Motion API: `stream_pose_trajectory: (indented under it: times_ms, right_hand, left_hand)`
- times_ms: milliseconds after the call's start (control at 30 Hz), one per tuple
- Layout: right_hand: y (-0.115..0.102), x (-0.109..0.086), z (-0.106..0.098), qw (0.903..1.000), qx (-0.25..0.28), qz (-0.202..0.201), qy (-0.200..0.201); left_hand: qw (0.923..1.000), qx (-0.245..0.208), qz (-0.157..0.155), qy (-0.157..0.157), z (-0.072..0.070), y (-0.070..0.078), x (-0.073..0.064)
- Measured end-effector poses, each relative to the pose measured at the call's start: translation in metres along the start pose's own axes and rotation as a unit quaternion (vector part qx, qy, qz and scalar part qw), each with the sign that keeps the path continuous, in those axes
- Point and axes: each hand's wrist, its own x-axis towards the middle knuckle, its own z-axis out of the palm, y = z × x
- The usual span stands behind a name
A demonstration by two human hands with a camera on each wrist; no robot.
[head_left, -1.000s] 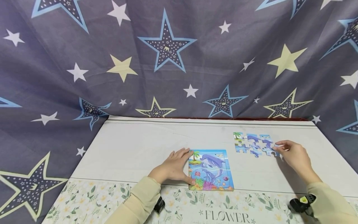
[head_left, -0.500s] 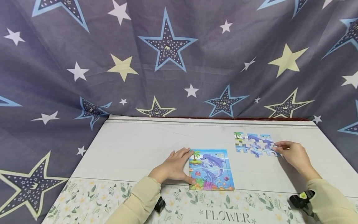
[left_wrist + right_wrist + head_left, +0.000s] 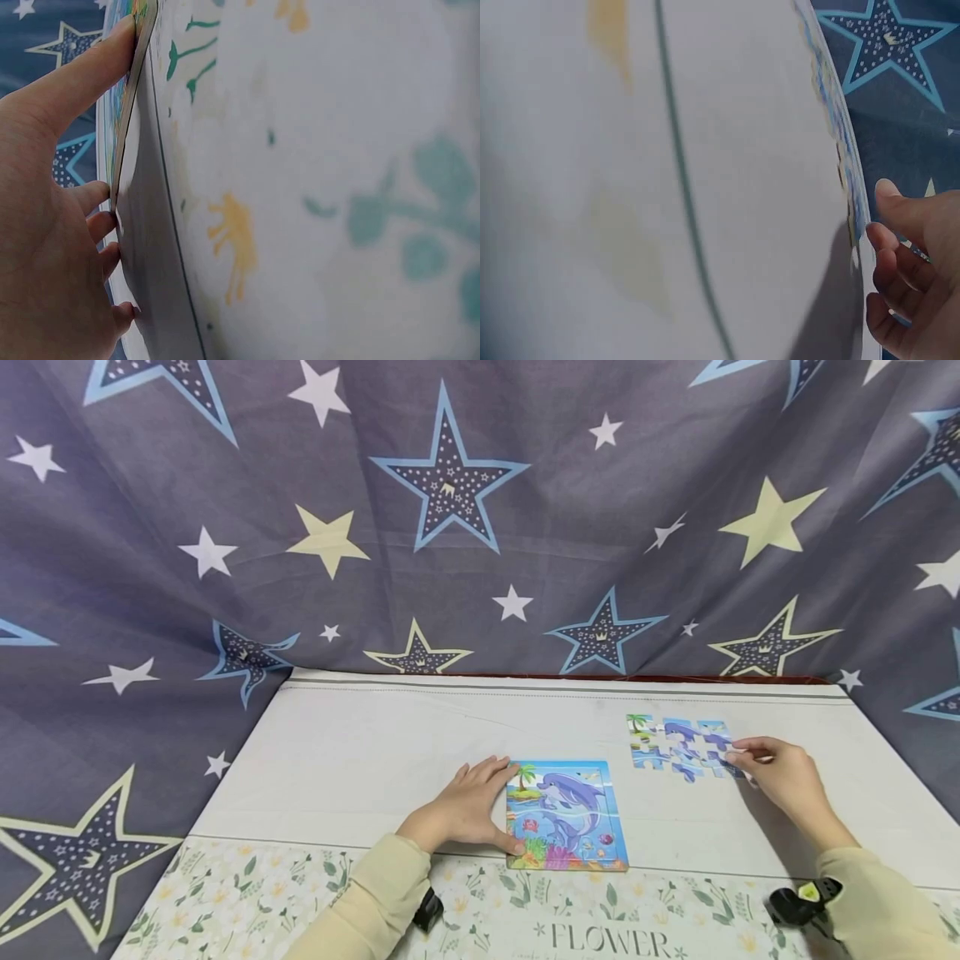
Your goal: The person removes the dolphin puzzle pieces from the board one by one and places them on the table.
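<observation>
My left hand [image 3: 465, 806] rests on the left edge of a square framed dolphin picture board [image 3: 566, 814], thumb near its lower left corner and fingers at the upper one. In the left wrist view, the thumb presses on the edge of the board [image 3: 129, 112]. To the right and further back, a dolphin jigsaw puzzle [image 3: 678, 747] lies with its pieces slightly apart. My right hand [image 3: 787, 785] is at its right side, thumb and forefinger pinching a dark-looking puzzle piece [image 3: 732, 768] at the lower right. In the right wrist view, its fingers [image 3: 889, 274] are curled.
A white cloth with a floral front band [image 3: 300, 877] and the word FLOWER covers the table. Behind it hangs a dark curtain [image 3: 480, 527] printed with stars. Black straps [image 3: 806, 897] are on both wrists.
My right hand has shifted slightly left over the puzzle's right side, and the lower right piece looks darker. The left hand and the board have stayed put.
</observation>
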Motion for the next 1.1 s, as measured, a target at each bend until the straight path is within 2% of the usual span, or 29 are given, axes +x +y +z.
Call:
stream_pose_trajectory:
  times_ms: [333,600,1100]
  right_hand:
    - [-0.033,-0.013,0.008,0.9985,0.025,-0.049,0.008]
    - [-0.062,-0.028,0.023,0.9977,0.032,-0.059,0.003]
    - [-0.119,-0.056,0.049,0.9912,0.074,-0.094,-0.055]
  left_hand:
    - [0.9999,-0.007,0.006,0.003,0.000,0.000,-0.001]
    - [0.9999,-0.004,0.013,-0.001,0.002,-0.005,0.000]
    - [0.9995,-0.023,0.023,0.001,0.003,-0.007,-0.001]
